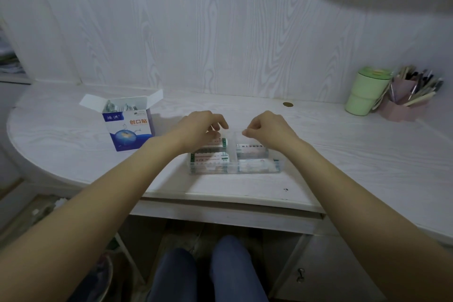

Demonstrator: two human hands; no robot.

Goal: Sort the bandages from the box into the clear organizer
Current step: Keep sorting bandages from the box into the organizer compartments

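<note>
The clear organizer [234,171] sits at the desk's front middle, with white bandage strips lying in its compartments. My left hand [201,127] hovers over the back-left compartment, its curled fingers and thumb pinching a stack of bandages [217,142]. My right hand [268,130] is over the back-right compartment, fingers curled with thumb and fingertip together near the rim; I see nothing between them. More bandages [252,148] lie under it. The blue-and-white bandage box [130,127] stands open to the left, with wrapped bandages [120,106] showing inside.
A green lidded cup [365,91] and a pink holder full of pens [407,98] stand at the back right. A small brass disc [288,104] lies near the wall. The desk's front edge [220,198] runs above my knees.
</note>
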